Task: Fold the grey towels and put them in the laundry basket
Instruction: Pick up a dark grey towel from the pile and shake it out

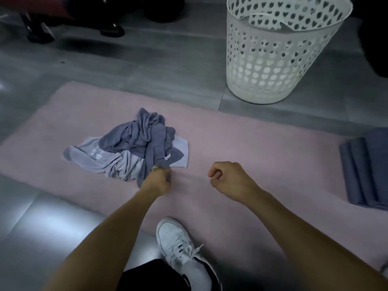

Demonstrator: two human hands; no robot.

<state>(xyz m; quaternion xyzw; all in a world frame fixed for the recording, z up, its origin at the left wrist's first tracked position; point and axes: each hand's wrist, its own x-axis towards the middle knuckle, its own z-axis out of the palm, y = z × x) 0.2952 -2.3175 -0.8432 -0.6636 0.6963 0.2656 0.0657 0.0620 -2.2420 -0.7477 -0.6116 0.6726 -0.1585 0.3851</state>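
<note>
Head view: L hand (160, 178) pinches near edge of the crumpled towel pile (130, 150), which lies mid-mat on the pink mat (262, 148). R hand (223, 175) sits right of pile, just off it, fingers curled, holding nothing. Step looks like picking the next towel out of the pile. Next move prob needs one towel pulled free w/o dragging the rest, then spread flat on mat right of pile. Pile: dark grey + lighter grey cloth tangled, wrinkled, small white tag showing. Folded towels (365, 169) far right of pile, not yet in basket. Basket (270, 66) behind-right of pile, off mat, upright.
</note>
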